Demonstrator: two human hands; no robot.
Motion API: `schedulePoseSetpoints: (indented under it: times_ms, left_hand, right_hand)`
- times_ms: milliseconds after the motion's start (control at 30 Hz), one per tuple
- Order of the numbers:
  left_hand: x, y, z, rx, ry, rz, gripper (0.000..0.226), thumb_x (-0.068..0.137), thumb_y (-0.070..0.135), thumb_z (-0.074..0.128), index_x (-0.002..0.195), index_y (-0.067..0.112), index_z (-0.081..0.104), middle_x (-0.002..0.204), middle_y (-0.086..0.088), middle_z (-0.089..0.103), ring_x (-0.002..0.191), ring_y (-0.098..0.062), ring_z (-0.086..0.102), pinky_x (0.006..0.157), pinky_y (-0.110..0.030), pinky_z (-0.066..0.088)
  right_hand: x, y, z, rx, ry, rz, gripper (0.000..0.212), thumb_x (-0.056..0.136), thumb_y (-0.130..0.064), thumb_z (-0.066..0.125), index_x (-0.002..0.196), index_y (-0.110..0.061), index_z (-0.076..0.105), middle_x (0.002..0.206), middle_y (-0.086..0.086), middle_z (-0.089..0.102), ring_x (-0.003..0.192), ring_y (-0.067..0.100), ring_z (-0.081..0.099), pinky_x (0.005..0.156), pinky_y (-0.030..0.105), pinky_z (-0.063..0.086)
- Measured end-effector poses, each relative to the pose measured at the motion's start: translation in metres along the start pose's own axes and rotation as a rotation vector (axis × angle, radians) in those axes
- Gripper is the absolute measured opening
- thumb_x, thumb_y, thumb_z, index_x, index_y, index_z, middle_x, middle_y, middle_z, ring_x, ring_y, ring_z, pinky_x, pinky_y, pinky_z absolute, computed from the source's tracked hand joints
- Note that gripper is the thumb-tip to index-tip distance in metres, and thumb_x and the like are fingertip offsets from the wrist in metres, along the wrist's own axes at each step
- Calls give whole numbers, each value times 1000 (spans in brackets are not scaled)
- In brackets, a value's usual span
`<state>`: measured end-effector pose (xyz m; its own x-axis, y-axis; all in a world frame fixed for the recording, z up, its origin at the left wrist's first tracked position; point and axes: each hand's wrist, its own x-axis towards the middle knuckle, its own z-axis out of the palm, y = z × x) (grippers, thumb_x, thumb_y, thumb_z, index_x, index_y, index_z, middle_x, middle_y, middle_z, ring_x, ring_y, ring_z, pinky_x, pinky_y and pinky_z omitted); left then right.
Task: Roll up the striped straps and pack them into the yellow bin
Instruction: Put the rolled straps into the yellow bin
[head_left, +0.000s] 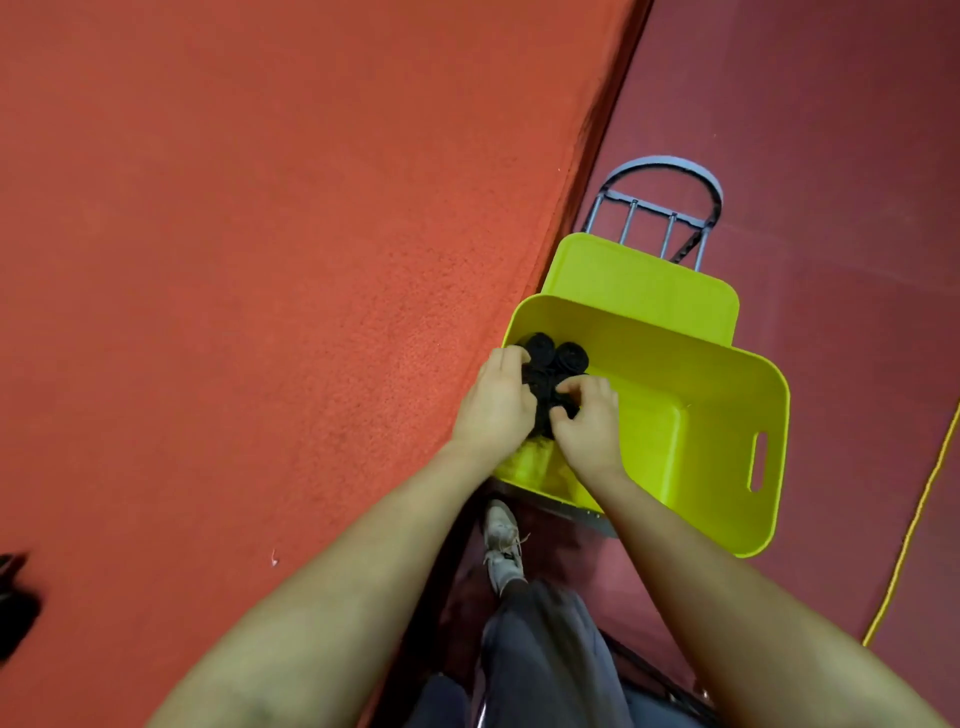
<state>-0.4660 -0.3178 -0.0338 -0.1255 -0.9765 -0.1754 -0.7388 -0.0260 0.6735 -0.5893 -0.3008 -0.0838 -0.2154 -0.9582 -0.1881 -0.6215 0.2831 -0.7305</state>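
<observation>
Both hands, left hand (496, 402) and right hand (589, 423), grasp dark rolled straps (553, 364) inside the yellow bin (727, 415), beside the red table's (260, 260) right edge. Several rolls already packed; more dark fabric (15, 603) waits at the table's left edge.

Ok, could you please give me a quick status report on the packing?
Left hand and right hand both pressing dark rolled straps into the yellow bin, left corner. Rest of bin bare. Nothing blocking.
</observation>
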Motion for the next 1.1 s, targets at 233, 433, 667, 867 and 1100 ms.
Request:
schedulePoseSetpoints:
  times_ms: [233, 433, 667, 867, 1100]
  left_hand:
    - [-39, -24, -79, -255, 347, -193, 27, 84, 3, 54, 111, 5, 51, 102, -7, 50, 86, -21, 52, 79, -23, 37]
    - [-123, -90, -140, -284, 563, -390, 20, 85, 2, 52, 104, 7, 55, 87, -5, 56, 73, -19, 53, 75, -29, 41]
    - [-260, -171, -181, -360, 746, -672, 22, 86, 2, 51, 107, 6, 55, 68, 8, 49, 72, -20, 53, 66, -24, 34]
    - [-385, -240, -195, -418, 945, -938, 26, 87, 4, 51, 113, 6, 51, 70, 9, 49, 80, -19, 53, 69, -21, 32]
    - [-498, -322, -195, -421, 1074, -1174, 28, 84, 0, 54, 112, 0, 53, 93, -10, 56, 97, -31, 56, 91, -34, 40]
  right_hand:
    - [-22, -79, 12, 112, -134, -149, 22, 75, 4, 58, 83, -16, 56, 86, 9, 57, 78, 20, 52, 77, 33, 43]
    - [-73, -161, 62, 186, -419, -289, 27, 77, 10, 54, 93, -11, 55, 79, 1, 55, 64, 5, 47, 67, 14, 39]
    - [-172, -216, 162, 59, -733, -486, 21, 81, 6, 55, 87, -14, 59, 72, -9, 53, 61, 4, 47, 67, 19, 39]
    - [-281, -250, 261, -67, -1008, -599, 18, 82, 4, 54, 92, -8, 64, 71, -10, 53, 70, 11, 49, 66, 14, 37]
    - [-406, -272, 362, -231, -1287, -647, 17, 85, 1, 55, 98, -2, 65, 81, 3, 59, 76, 16, 54, 61, 14, 39]
